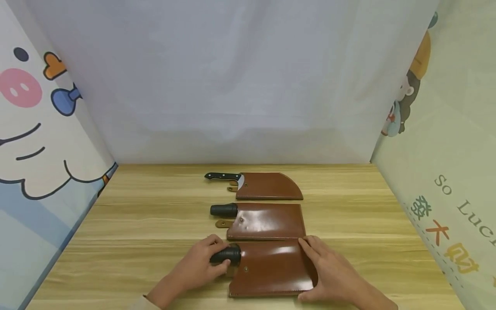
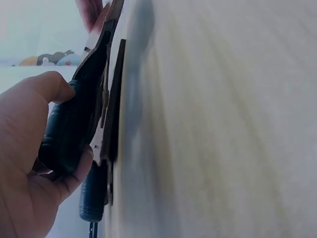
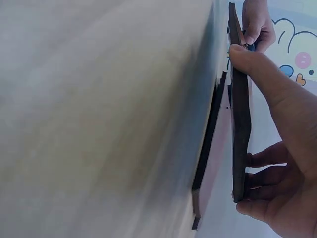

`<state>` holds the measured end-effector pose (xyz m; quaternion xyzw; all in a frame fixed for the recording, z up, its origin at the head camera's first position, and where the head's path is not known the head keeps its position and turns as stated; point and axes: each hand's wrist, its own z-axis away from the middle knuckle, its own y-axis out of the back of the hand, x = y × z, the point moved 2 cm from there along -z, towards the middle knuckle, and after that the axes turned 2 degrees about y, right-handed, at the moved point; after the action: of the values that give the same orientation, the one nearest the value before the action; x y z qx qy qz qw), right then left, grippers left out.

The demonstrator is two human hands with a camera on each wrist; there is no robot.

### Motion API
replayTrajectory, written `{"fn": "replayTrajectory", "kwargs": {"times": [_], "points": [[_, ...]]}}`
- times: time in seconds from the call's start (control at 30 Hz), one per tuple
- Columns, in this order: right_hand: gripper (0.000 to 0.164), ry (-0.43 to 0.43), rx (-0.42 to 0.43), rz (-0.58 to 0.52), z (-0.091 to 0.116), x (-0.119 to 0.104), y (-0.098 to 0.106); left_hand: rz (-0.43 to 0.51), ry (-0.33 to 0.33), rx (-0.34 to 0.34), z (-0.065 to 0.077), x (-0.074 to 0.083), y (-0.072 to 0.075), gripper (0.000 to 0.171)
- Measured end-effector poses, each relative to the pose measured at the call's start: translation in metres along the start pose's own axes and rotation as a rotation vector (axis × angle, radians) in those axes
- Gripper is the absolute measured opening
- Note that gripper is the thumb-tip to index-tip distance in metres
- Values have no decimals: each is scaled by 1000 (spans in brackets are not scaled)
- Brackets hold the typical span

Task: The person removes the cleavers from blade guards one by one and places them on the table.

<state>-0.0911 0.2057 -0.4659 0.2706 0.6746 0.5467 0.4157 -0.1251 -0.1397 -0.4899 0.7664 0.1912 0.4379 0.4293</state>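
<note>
My left hand [image 1: 201, 263] grips the black handle [image 1: 228, 255] of the nearest cleaver, whose blade is hidden inside a glossy brown leather sheath [image 1: 271, 267]. At the sheath's right end, my right hand [image 1: 331, 271] holds it between thumb and fingers. In the right wrist view, this sheath [image 3: 240, 124] shows edge-on, with a gap between it and the tabletop. The left wrist view shows thumb and fingers around the ridged handle [image 2: 69, 129].
Just beyond lies a second sheathed cleaver [image 1: 267, 220], black handle to the left, strap loose. Farther back is a third one [image 1: 267, 187] with a rounded sheath and riveted handle. All are on a wood-grain table [image 1: 147, 224] before a white curtain [image 1: 240, 86]; printed cloths hang at both sides.
</note>
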Motion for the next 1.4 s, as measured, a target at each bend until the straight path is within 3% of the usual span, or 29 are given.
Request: {"fn": "replayTrajectory", "kwargs": {"times": [0.2,0.57,1.07,1.4], "points": [[123,64,50,41,-8,-1,13,38,-20,57,-1,2,16,28],[124,110,96,51,-28,-6,34,56,-14,80,-12,0,37,39],[121,108,74,53,-30,-8,34,81,24,53,-7,-3,43,39],[121,122,83,48,-27,-10,32,96,-5,69,-5,-5,43,39]]}}
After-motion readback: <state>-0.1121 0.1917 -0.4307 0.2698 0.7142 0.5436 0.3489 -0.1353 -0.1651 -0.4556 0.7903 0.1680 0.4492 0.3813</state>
